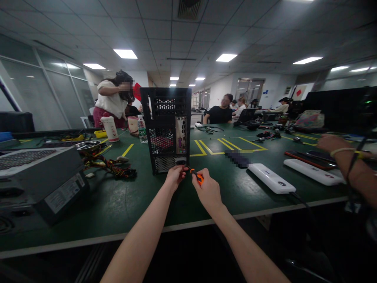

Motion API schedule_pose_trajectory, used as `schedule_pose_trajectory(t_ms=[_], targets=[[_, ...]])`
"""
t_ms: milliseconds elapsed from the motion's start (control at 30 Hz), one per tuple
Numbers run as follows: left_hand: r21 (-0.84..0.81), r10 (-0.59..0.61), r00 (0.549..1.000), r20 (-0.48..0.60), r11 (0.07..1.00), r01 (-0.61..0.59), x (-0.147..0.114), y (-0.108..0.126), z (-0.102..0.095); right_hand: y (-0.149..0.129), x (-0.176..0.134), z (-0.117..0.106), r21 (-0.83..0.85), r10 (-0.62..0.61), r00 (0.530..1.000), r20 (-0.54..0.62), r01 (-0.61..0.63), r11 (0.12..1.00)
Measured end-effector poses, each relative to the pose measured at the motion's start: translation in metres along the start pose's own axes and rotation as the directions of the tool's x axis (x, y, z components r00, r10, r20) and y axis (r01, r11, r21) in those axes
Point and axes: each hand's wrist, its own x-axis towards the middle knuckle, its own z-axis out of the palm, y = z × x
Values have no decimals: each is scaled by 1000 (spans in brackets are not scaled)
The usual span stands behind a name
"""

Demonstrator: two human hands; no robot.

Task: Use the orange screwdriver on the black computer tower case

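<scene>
A black computer case (168,118) stands upright on the green table, its rear panel with vents and ports turned towards me. My right hand (208,189) is closed around the orange and black handle of a screwdriver (199,179). The screwdriver's shaft points at the lower right corner of the panel, near the power socket (180,162). My left hand (176,177) is at that same corner with its fingers pinched together close to the screwdriver's tip. Whatever lies between those fingertips is too small to make out.
Grey power supplies (59,179) and bundled cables (114,167) lie to the left, near a cup (109,127) and a water bottle (142,129). White power banks (271,179) lie to the right. Another person's arm (350,163) reaches in at the right edge.
</scene>
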Motion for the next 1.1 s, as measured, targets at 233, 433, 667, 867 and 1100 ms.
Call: schedule_pose_trajectory(t_ms=[233, 433, 667, 867, 1100], targets=[[-8, -3, 1000, 5, 1000, 3, -4, 2, 1, -1, 0, -1, -73, -11, 1000, -10, 10, 997], [-4, 7, 1000, 18, 1000, -7, -3, 1, 0, -1, 1, 2, -126, -79, 997, -15, 76, 989], [10, 3, 1000, 7, 1000, -3, -5, 3, 1, -2, 2, 2, -106, -176, 984, 9, 176, 979], [5, 18, 1000, 20, 1000, -18, -4, 1, -1, -2, 2, 3, -18, -118, 993, 4, 118, 993], [3, 17, 999, 43, 1000, -17, 0, -1, 0, -5, 3, -3, -13, -138, 990, 36, 139, 990]])
